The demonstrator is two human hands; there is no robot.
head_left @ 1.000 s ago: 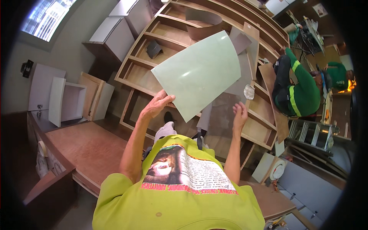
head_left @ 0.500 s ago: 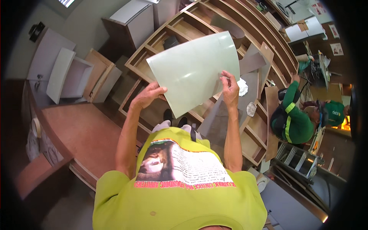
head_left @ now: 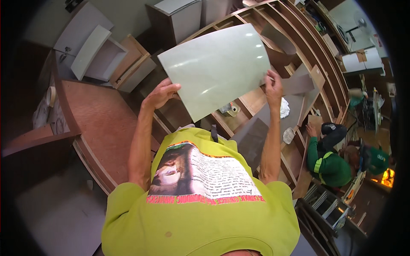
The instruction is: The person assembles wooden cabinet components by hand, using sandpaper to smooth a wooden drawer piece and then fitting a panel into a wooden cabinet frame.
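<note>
Pale green laminate sheet (head_left: pixel 218 68) held up flat above the curved wooden shelf frame (head_left: pixel 265 25). The left hand (head_left: pixel 161 93) grips the sheet's lower left edge; the right hand (head_left: pixel 273 83) pinches its right edge. Below the sheet lie a tape roll (head_left: pixel 232 109), a grey panel (head_left: pixel 252 136) and what may be a white rag (head_left: pixel 284 107). Right of the sheet crouches a co-worker in green (head_left: pixel 331 162). Left of it, the brown worktop (head_left: pixel 102 123) offers open surface.

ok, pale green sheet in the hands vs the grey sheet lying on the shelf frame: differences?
The pale green sheet is held up in the air by the left hand and right hand; the grey sheet rests on the wooden frame. The green one is glossy with light spots, the grey one dull. The green one shows larger. Both are thin, flat panels.
</note>
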